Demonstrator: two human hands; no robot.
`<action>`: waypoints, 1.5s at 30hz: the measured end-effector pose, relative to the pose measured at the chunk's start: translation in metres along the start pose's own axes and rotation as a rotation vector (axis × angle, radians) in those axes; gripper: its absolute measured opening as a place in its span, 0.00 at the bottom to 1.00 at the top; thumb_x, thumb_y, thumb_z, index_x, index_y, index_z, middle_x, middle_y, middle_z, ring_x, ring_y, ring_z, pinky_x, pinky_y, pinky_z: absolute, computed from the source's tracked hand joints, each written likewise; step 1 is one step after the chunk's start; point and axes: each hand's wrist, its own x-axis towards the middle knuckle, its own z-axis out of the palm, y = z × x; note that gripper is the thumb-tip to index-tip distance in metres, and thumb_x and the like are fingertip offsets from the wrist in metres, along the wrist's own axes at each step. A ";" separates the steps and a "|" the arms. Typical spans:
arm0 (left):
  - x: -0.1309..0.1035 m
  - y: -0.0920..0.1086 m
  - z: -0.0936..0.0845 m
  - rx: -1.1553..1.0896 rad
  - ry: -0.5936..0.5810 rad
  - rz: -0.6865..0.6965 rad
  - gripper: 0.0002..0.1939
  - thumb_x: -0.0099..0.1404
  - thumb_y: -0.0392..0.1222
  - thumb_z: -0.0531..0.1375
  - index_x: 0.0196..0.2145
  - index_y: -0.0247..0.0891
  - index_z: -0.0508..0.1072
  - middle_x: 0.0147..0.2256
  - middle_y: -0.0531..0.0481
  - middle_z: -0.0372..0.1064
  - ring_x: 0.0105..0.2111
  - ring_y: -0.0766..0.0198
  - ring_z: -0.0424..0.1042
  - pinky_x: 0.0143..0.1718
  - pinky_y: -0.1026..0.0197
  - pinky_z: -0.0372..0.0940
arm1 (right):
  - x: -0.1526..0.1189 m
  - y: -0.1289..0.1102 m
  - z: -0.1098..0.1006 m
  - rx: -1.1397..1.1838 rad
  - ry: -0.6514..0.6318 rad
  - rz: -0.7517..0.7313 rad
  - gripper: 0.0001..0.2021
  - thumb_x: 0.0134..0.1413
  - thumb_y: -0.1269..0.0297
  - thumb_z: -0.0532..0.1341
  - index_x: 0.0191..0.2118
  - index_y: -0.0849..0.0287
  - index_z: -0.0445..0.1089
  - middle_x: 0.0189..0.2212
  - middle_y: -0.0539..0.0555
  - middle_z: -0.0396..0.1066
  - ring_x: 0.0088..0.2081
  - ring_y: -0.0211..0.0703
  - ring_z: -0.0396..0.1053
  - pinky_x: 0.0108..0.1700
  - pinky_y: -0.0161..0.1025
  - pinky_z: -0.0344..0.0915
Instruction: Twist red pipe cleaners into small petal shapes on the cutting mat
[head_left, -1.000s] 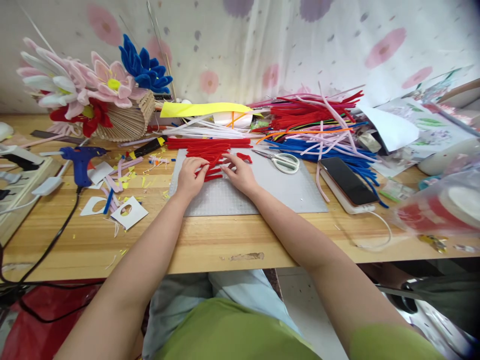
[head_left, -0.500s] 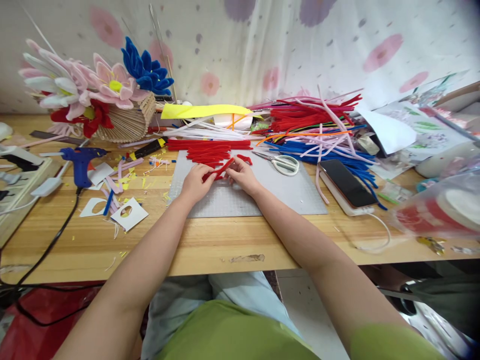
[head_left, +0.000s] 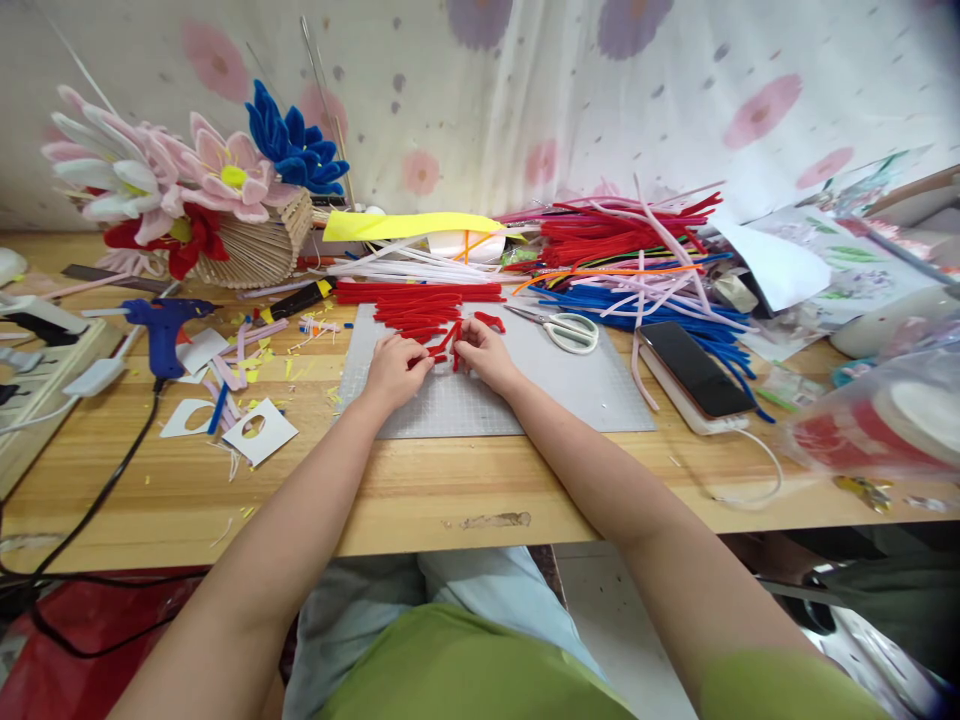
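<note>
Over the grey cutting mat (head_left: pixel 570 400), my right hand (head_left: pixel 486 354) pinches a bent red chenille stem (head_left: pixel 453 336). Beside it, my left hand (head_left: pixel 396 372) has its fingertips closed at another part of red stem near the left end of the bend. The fingers partly hide how the stem is folded. Just behind both hands lies a row of red chenille stems (head_left: pixel 420 306), laid side by side in stepped lengths. A small folded red piece (head_left: pixel 490 321) rests behind my right hand. White-handled scissors (head_left: pixel 571 334) lie to the right on the mat.
On the left are a blue glue gun (head_left: pixel 166 335), paper scraps (head_left: pixel 262 430) and a power strip (head_left: pixel 45 380). Chenille flowers (head_left: pixel 225 170) stand behind. Bundles of blue stems (head_left: pixel 652 305) and red stems (head_left: pixel 592 240), a phone (head_left: pixel 697 370) and a bagged cup (head_left: pixel 885 420) occupy the right.
The red stem stretched between my hands is now bent downward at my right fingertips. My hands have drawn slightly apart, the left one a little nearer me.
</note>
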 end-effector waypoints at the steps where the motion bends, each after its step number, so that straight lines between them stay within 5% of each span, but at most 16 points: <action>1: 0.000 0.000 0.000 -0.042 0.006 -0.008 0.07 0.54 0.38 0.58 0.20 0.39 0.70 0.26 0.51 0.71 0.34 0.60 0.67 0.50 0.52 0.55 | 0.000 0.000 0.000 -0.027 0.029 0.000 0.05 0.40 0.70 0.54 0.27 0.57 0.56 0.19 0.43 0.59 0.17 0.29 0.55 0.18 0.29 0.52; 6: -0.001 -0.005 -0.002 -0.323 0.091 -0.081 0.09 0.52 0.39 0.55 0.17 0.39 0.66 0.21 0.53 0.66 0.27 0.63 0.65 0.37 0.58 0.60 | 0.000 0.001 -0.001 -0.135 0.122 -0.014 0.04 0.39 0.70 0.53 0.26 0.58 0.56 0.19 0.44 0.58 0.19 0.30 0.56 0.20 0.29 0.54; 13: 0.003 -0.011 0.003 -0.370 0.292 -0.117 0.04 0.55 0.40 0.56 0.27 0.39 0.69 0.29 0.51 0.69 0.33 0.64 0.68 0.39 0.60 0.62 | -0.005 -0.007 0.000 0.011 -0.146 0.010 0.14 0.43 0.67 0.55 0.39 0.56 0.56 0.20 0.41 0.62 0.16 0.31 0.61 0.17 0.29 0.56; 17: 0.002 -0.015 0.004 -0.101 0.251 -0.125 0.08 0.54 0.37 0.59 0.35 0.40 0.71 0.36 0.48 0.70 0.38 0.60 0.68 0.45 0.55 0.60 | -0.005 -0.010 -0.001 0.108 -0.079 0.052 0.13 0.47 0.63 0.55 0.40 0.55 0.55 0.18 0.40 0.64 0.14 0.31 0.61 0.16 0.28 0.57; 25: 0.002 -0.021 0.000 0.154 0.102 -0.180 0.02 0.54 0.39 0.61 0.27 0.41 0.71 0.36 0.46 0.67 0.43 0.52 0.64 0.48 0.49 0.57 | -0.001 -0.007 -0.002 0.152 0.003 0.111 0.07 0.50 0.60 0.55 0.32 0.56 0.56 0.16 0.41 0.63 0.13 0.27 0.57 0.14 0.26 0.53; 33: 0.003 -0.013 0.001 -0.160 0.190 -0.184 0.02 0.55 0.39 0.59 0.28 0.39 0.67 0.29 0.51 0.67 0.32 0.63 0.65 0.37 0.59 0.60 | 0.004 -0.002 -0.006 0.260 0.094 0.123 0.08 0.51 0.59 0.56 0.33 0.57 0.58 0.23 0.44 0.65 0.16 0.26 0.57 0.16 0.26 0.53; 39: 0.003 0.001 0.011 -0.550 0.129 -0.261 0.06 0.51 0.40 0.61 0.25 0.37 0.67 0.24 0.55 0.65 0.25 0.69 0.62 0.30 0.63 0.60 | -0.002 -0.008 -0.006 0.182 -0.111 0.076 0.13 0.49 0.53 0.59 0.35 0.58 0.63 0.18 0.43 0.60 0.17 0.27 0.53 0.18 0.27 0.49; 45: 0.000 -0.001 0.011 -0.465 0.034 -0.234 0.06 0.53 0.43 0.59 0.28 0.37 0.72 0.25 0.53 0.69 0.26 0.67 0.65 0.31 0.62 0.61 | -0.005 -0.010 -0.007 0.172 -0.178 0.052 0.13 0.45 0.56 0.61 0.36 0.58 0.64 0.22 0.45 0.64 0.22 0.30 0.59 0.22 0.28 0.53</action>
